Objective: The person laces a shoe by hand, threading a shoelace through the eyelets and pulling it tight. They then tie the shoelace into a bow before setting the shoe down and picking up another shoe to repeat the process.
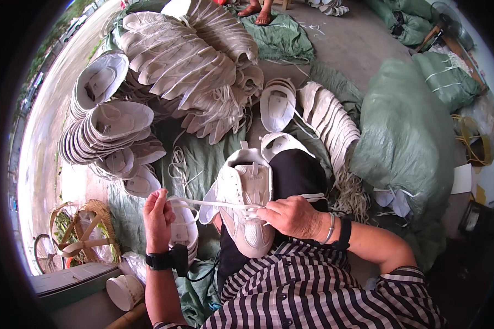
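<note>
A white shoe upper [246,204] lies on my lap over black trousers, toe toward me. A white lace [208,203] runs flat across it from left to right. My left hand [158,218] is closed around the lace's left end, pulled out beside the shoe. My right hand [292,217] rests on the shoe's toe side and pinches the lace at the eyelets. A black band is on my left wrist; a bangle and a black band are on my right.
Stacks of white shoe uppers [112,129] fan out on green sheeting at the left and top, another row [329,118] at the right. Large green sacks [406,126] stand right. A woven basket [90,230] sits lower left. Another person's sandalled feet [256,12] show at the top.
</note>
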`<move>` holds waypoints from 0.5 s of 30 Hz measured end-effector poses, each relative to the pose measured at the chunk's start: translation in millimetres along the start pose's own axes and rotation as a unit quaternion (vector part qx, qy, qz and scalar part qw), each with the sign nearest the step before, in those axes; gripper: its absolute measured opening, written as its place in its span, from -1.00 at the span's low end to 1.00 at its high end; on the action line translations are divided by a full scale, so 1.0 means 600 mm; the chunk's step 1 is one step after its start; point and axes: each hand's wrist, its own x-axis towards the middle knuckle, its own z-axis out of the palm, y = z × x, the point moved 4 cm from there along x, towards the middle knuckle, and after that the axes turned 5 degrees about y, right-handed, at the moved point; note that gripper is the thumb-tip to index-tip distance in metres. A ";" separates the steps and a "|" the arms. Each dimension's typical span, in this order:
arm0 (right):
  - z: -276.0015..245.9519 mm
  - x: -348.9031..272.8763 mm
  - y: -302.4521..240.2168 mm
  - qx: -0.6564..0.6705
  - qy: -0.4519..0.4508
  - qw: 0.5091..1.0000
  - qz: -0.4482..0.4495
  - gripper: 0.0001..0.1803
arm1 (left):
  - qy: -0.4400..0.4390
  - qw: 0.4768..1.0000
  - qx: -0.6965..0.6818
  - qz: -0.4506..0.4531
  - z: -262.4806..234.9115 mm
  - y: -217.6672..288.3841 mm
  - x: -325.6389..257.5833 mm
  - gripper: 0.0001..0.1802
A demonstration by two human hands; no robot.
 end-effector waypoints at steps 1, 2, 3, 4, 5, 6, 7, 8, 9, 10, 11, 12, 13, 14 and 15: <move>0.000 -0.001 0.000 0.000 -0.002 1.000 -0.001 -0.85 | 0.001 1.000 -0.002 0.000 0.000 0.000 0.001 -0.92; 0.002 -0.003 0.004 0.015 -0.016 0.999 0.024 -0.84 | 0.003 1.000 -0.011 0.002 -0.001 0.000 0.004 -0.90; 0.005 -0.005 0.007 0.031 -0.029 0.998 0.051 -0.82 | 0.003 1.000 -0.018 0.004 -0.003 0.001 0.007 -0.88; 0.012 -0.008 0.012 0.031 -0.030 0.998 0.052 -0.82 | -0.004 1.000 -0.022 0.003 -0.004 0.001 0.011 -0.89; 0.027 -0.015 0.031 0.147 -0.031 0.978 0.143 -0.82 | -0.005 1.000 -0.022 0.002 -0.002 0.001 0.012 -0.89; 0.040 -0.021 0.046 0.262 -0.031 0.937 0.231 -0.81 | 0.004 1.000 -0.026 0.001 -0.003 0.001 0.012 -0.89; 0.052 -0.014 0.061 0.428 -0.149 0.829 0.326 -0.82 | 0.013 0.999 -0.031 0.001 -0.007 0.003 0.012 -0.89; 0.039 -0.013 0.074 0.507 -0.193 0.734 0.409 -0.80 | 0.014 0.999 -0.030 0.000 -0.015 -0.001 0.016 -0.89; 0.018 -0.006 0.067 0.573 -0.234 0.621 0.480 -0.78 | 0.037 0.998 -0.056 0.002 -0.033 -0.011 0.026 -0.89; 0.002 0.000 0.068 0.520 -0.218 0.681 0.467 -0.75 | 0.061 0.995 -0.083 0.003 -0.043 -0.018 0.032 -0.89; -0.005 0.003 0.061 0.520 -0.220 0.682 0.465 -0.75 | 0.062 0.995 -0.083 0.004 -0.048 -0.022 0.034 -0.89; -0.025 0.012 0.064 0.445 -0.100 0.774 0.440 -0.74 | 0.058 0.995 -0.078 0.006 -0.046 -0.019 0.035 -0.89; -0.045 0.015 0.065 0.357 0.023 0.843 0.402 -0.74 | 0.053 0.996 -0.072 0.009 -0.043 -0.016 0.034 -0.89; -0.043 0.010 0.068 0.240 0.072 0.910 0.331 -0.75 | 0.043 0.998 -0.050 0.010 -0.036 -0.013 0.029 -0.90; -0.047 0.002 0.061 0.239 0.073 0.909 0.333 -0.75 | 0.040 0.998 -0.049 0.009 -0.027 -0.006 0.024 -0.90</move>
